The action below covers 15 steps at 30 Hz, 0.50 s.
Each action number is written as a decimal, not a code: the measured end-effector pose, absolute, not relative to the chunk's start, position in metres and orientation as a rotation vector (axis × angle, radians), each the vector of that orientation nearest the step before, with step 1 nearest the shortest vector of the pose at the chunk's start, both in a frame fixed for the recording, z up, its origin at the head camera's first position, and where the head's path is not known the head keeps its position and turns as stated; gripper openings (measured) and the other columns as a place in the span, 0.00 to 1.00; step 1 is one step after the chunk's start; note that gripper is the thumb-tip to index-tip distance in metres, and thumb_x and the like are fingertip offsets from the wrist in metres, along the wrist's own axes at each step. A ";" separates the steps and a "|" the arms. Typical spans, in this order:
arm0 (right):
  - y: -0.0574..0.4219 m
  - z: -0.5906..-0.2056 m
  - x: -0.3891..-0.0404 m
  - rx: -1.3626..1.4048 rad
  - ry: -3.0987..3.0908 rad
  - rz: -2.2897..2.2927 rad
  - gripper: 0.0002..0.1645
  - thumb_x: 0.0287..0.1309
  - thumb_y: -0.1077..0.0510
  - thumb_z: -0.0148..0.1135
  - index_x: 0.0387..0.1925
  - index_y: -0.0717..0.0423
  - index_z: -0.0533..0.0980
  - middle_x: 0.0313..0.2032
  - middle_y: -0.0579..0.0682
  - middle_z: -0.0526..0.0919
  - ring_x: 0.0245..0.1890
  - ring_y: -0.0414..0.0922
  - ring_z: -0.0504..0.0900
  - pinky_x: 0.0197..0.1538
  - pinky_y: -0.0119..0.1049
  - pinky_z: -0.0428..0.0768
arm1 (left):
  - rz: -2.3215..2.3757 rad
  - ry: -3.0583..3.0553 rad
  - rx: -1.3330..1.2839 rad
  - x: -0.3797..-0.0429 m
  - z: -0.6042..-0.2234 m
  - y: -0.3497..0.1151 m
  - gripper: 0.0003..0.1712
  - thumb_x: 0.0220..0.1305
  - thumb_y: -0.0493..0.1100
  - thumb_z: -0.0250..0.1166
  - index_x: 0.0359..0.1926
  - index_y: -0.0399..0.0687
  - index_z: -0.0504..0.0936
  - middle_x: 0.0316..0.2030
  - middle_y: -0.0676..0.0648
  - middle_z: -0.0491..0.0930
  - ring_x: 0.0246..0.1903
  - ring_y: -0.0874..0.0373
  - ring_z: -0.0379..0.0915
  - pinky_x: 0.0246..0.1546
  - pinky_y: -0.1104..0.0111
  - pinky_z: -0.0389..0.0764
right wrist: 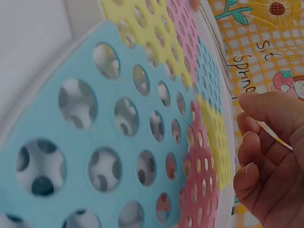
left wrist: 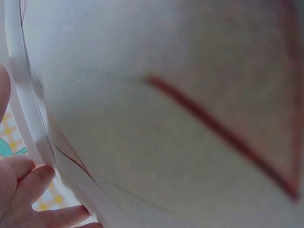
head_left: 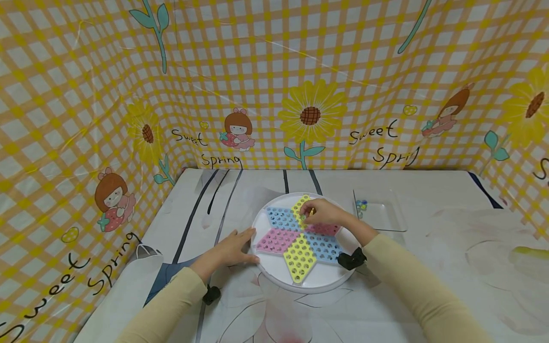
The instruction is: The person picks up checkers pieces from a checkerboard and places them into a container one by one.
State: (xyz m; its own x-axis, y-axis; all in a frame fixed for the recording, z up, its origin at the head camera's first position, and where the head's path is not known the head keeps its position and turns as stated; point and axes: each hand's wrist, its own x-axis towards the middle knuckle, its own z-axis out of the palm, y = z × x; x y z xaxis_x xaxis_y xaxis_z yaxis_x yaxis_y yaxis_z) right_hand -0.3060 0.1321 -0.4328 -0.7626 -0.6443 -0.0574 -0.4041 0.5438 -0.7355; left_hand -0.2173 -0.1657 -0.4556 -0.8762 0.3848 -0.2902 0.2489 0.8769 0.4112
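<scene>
A round white Chinese checkers board (head_left: 274, 278) has a star of yellow, pink and blue holed sections. My left hand (head_left: 233, 247) rests at its left rim, thumb and fingers spread; the left wrist view shows the fingers (left wrist: 35, 185) along the edge. Over the far yellow section, my right hand (head_left: 317, 212) has its thumb and fingers curled together. A small greenish marble (head_left: 303, 217) shows at those fingertips, mostly covered. In the right wrist view the right hand (right wrist: 270, 152) is beside the far yellow section, and the marble is hidden there.
A clear plastic tray (head_left: 383, 216) stands to the board's right, with several blue and green marbles (head_left: 361, 205) in its left part. A pale cloth with dark lines covers the table (head_left: 240, 305). Checkered sunflower fabric (head_left: 266, 95) hangs behind and at both sides.
</scene>
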 end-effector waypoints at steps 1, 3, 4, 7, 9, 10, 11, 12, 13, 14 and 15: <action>0.134 -0.432 -0.306 -0.864 2.468 -1.046 0.09 0.49 0.64 0.63 0.35 0.62 0.76 0.29 0.48 0.76 0.31 0.42 0.72 0.37 0.33 0.73 | 0.521 2.680 0.472 -0.217 -0.456 -0.166 0.52 0.51 0.63 0.64 0.70 0.48 0.51 0.70 0.47 0.48 0.66 0.31 0.40 0.63 0.43 0.50; 0.138 -0.432 -0.307 -0.865 2.484 -1.028 0.09 0.49 0.64 0.64 0.35 0.62 0.76 0.29 0.47 0.76 0.32 0.42 0.72 0.38 0.33 0.73 | 0.516 2.679 0.474 -0.217 -0.456 -0.166 0.53 0.50 0.64 0.64 0.70 0.48 0.51 0.70 0.47 0.48 0.66 0.31 0.40 0.63 0.43 0.50; 0.140 -0.431 -0.308 -0.868 2.490 -1.025 0.09 0.49 0.64 0.64 0.35 0.62 0.76 0.29 0.47 0.76 0.32 0.42 0.72 0.38 0.33 0.73 | 0.514 2.679 0.473 -0.217 -0.456 -0.166 0.53 0.50 0.64 0.64 0.70 0.48 0.51 0.70 0.47 0.48 0.66 0.31 0.40 0.63 0.43 0.51; 0.145 -0.430 -0.309 -0.865 2.493 -1.029 0.10 0.49 0.64 0.64 0.35 0.62 0.76 0.29 0.48 0.76 0.32 0.43 0.73 0.38 0.33 0.74 | 0.514 2.682 0.465 -0.217 -0.456 -0.166 0.53 0.50 0.64 0.64 0.70 0.49 0.51 0.70 0.48 0.48 0.66 0.32 0.40 0.63 0.43 0.51; 0.149 -0.429 -0.308 -0.848 2.496 -1.036 0.10 0.48 0.64 0.64 0.35 0.62 0.76 0.29 0.48 0.76 0.32 0.44 0.73 0.37 0.34 0.74 | 0.511 2.681 0.458 -0.217 -0.456 -0.166 0.53 0.50 0.64 0.63 0.71 0.50 0.50 0.70 0.48 0.48 0.66 0.32 0.40 0.63 0.43 0.50; 0.151 -0.428 -0.308 -0.845 2.496 -1.037 0.10 0.48 0.64 0.64 0.35 0.62 0.76 0.29 0.48 0.76 0.32 0.44 0.73 0.37 0.34 0.73 | 0.516 2.681 0.459 -0.218 -0.456 -0.166 0.53 0.51 0.64 0.63 0.71 0.50 0.51 0.70 0.48 0.48 0.66 0.32 0.40 0.63 0.43 0.50; 0.153 -0.427 -0.307 -0.836 2.499 -1.039 0.10 0.48 0.64 0.64 0.35 0.63 0.76 0.29 0.48 0.76 0.32 0.45 0.73 0.36 0.34 0.73 | 0.518 2.681 0.459 -0.218 -0.456 -0.166 0.52 0.51 0.64 0.63 0.71 0.50 0.51 0.70 0.48 0.48 0.66 0.32 0.40 0.63 0.43 0.50; 0.154 -0.427 -0.307 -0.829 2.505 -1.035 0.10 0.48 0.64 0.64 0.35 0.63 0.75 0.29 0.48 0.76 0.32 0.45 0.73 0.36 0.33 0.73 | 0.520 2.681 0.462 -0.218 -0.456 -0.166 0.52 0.51 0.64 0.63 0.70 0.50 0.51 0.70 0.48 0.48 0.66 0.32 0.40 0.63 0.43 0.50; 0.156 -0.426 -0.307 -0.827 2.506 -1.040 0.11 0.48 0.64 0.64 0.35 0.63 0.75 0.29 0.49 0.76 0.32 0.45 0.73 0.35 0.33 0.73 | 0.524 2.681 0.464 -0.218 -0.456 -0.166 0.52 0.51 0.64 0.63 0.70 0.49 0.51 0.70 0.48 0.48 0.66 0.32 0.40 0.63 0.43 0.51; 0.158 -0.426 -0.306 -0.825 2.507 -1.043 0.10 0.48 0.64 0.63 0.35 0.64 0.75 0.29 0.49 0.76 0.32 0.45 0.73 0.35 0.33 0.73 | 0.525 2.682 0.467 -0.218 -0.456 -0.166 0.52 0.51 0.64 0.64 0.70 0.49 0.51 0.70 0.48 0.48 0.66 0.32 0.40 0.63 0.43 0.51; 0.159 -0.425 -0.306 -0.828 2.511 -1.043 0.10 0.48 0.64 0.64 0.35 0.63 0.75 0.29 0.49 0.76 0.31 0.44 0.73 0.34 0.33 0.73 | 0.524 2.683 0.470 -0.218 -0.456 -0.166 0.52 0.51 0.64 0.63 0.70 0.49 0.51 0.70 0.48 0.48 0.66 0.32 0.40 0.63 0.43 0.51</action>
